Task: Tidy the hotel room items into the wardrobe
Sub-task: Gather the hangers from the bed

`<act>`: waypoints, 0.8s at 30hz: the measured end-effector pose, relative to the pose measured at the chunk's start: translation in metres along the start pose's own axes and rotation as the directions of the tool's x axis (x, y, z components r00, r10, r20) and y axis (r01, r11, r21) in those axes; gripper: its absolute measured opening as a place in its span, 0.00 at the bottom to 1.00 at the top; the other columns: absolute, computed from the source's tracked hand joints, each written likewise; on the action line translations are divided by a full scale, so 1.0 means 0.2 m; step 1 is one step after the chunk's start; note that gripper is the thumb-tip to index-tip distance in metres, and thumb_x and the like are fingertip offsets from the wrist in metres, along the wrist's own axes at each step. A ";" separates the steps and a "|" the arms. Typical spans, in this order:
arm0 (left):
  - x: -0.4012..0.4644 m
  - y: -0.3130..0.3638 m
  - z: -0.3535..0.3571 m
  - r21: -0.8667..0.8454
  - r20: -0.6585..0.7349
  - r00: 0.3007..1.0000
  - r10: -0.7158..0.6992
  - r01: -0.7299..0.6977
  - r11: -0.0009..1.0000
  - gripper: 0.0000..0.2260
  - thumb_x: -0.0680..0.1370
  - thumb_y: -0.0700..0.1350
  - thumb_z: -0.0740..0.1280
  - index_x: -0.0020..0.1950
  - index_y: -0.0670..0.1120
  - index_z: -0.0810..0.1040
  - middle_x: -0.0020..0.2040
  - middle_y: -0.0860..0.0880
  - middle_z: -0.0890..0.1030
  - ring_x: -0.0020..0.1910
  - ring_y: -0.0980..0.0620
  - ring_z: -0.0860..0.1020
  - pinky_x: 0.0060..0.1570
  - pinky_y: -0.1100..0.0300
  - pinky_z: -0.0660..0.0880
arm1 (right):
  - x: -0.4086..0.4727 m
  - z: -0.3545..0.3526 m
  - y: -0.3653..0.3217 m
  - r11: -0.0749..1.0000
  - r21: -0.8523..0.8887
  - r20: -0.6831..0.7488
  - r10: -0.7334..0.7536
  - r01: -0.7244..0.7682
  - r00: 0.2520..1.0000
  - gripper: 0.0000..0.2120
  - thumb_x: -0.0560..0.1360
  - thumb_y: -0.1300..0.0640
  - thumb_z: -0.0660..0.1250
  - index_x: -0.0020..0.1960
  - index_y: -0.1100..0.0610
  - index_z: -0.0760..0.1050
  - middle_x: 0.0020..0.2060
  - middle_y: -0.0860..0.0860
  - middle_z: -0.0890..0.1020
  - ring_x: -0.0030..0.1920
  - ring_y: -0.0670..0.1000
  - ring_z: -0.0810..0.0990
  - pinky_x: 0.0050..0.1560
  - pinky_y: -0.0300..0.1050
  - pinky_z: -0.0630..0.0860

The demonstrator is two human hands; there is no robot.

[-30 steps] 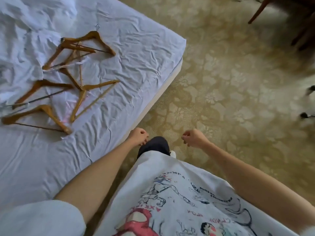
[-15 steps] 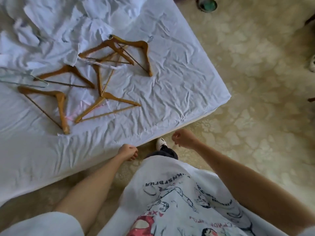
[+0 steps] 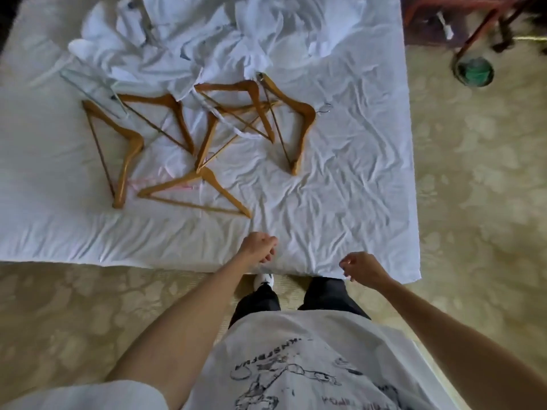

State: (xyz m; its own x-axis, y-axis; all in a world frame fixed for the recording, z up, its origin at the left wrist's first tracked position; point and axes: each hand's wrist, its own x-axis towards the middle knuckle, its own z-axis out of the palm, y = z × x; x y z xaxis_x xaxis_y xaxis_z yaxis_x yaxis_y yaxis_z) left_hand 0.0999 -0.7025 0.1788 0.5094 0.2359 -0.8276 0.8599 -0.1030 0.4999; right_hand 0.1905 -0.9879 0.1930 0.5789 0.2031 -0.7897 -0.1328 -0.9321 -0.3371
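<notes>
1. Bed (image 3: 340,173): white crumpled sheet. It carries all the task items in view. The wardrobe is not in view.
2. Hangers (image 3: 207,143): wooden, several, lying flat on the left half of the bed. Arms and bars are crossed and overlapping; wire hooks point different ways. The near hanger (image 3: 204,190) lies closest to the bed edge, well short of both hands.
3. Clothes (image 3: 189,45): white, heaped at the far side. One fold lies over the upper hangers, and a strap or tie trails across the middle ones.
4. Left hand (image 3: 258,247): over the near edge of the bed, fingers loosely curled, holding nothing.
5. Right hand (image 3: 363,269): at the bed edge, apart from the left, fingers loosely curled, holding nothing.
6. Risk, tangle: lifting one hanger from the pile would probably drag its neighbours, since bars and hooks interlock. A hanger could then slide off onto the carpet (image 3: 473,202).
7. Risk, snag: a hook could catch the trailing strap or the sheet and pull cloth along with it.
8. Risk, hidden item: a clear or pale hanger (image 3: 88,87) at far left is hard to see against the sheet and could be missed.
</notes>
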 end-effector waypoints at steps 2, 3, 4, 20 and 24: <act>0.02 0.08 0.00 -0.063 -0.062 0.998 -0.023 0.019 0.998 0.10 0.76 0.47 0.66 0.45 0.41 0.82 0.36 0.47 0.84 0.31 0.51 0.80 0.33 0.59 0.77 | 0.13 -0.13 -0.05 0.999 -0.025 0.046 -0.046 0.048 0.998 0.07 0.77 0.59 0.66 0.43 0.57 0.82 0.33 0.52 0.85 0.27 0.45 0.81 0.30 0.35 0.75; 0.04 0.11 0.00 -0.083 -0.091 0.995 -0.038 0.030 0.996 0.10 0.77 0.47 0.66 0.46 0.41 0.82 0.36 0.47 0.84 0.32 0.52 0.80 0.32 0.60 0.76 | 0.20 -0.19 -0.08 0.997 -0.020 0.066 -0.069 0.071 0.995 0.08 0.77 0.60 0.67 0.41 0.56 0.82 0.32 0.52 0.85 0.26 0.45 0.80 0.30 0.36 0.76; 0.06 0.15 0.00 -0.108 -0.120 0.991 -0.055 0.042 0.993 0.10 0.78 0.47 0.66 0.47 0.41 0.82 0.37 0.47 0.83 0.32 0.52 0.80 0.32 0.61 0.76 | 0.27 -0.25 -0.11 0.995 -0.014 0.082 -0.093 0.095 0.992 0.08 0.76 0.61 0.67 0.39 0.56 0.82 0.31 0.53 0.85 0.27 0.46 0.81 0.32 0.40 0.79; 0.95 0.99 -0.41 -0.110 -0.392 0.914 -0.106 0.068 0.992 0.12 0.75 0.51 0.65 0.45 0.46 0.84 0.44 0.46 0.86 0.45 0.45 0.84 0.50 0.51 0.82 | 1.28 -0.75 -0.89 0.970 0.122 0.087 -0.223 0.212 0.971 0.06 0.75 0.58 0.69 0.44 0.58 0.84 0.31 0.50 0.85 0.32 0.50 0.82 0.46 0.54 0.82; 1.29 1.14 -0.53 -0.041 -0.514 0.850 -0.120 0.116 0.992 0.14 0.80 0.49 0.63 0.58 0.44 0.83 0.56 0.44 0.84 0.56 0.43 0.81 0.54 0.54 0.77 | 1.58 -0.70 -1.01 0.986 0.062 0.027 -0.159 0.157 0.987 0.08 0.75 0.53 0.71 0.50 0.56 0.83 0.45 0.52 0.86 0.46 0.51 0.83 0.52 0.46 0.79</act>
State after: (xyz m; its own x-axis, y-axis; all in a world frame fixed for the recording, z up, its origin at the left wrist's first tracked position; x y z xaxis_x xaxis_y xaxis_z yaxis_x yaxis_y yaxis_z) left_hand 0.4228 -0.5628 0.1065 0.3127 0.7091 -0.6320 0.9110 -0.0357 0.4108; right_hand 0.5140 -0.7777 0.0831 0.5706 0.3568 -0.7396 -0.0895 -0.8683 -0.4879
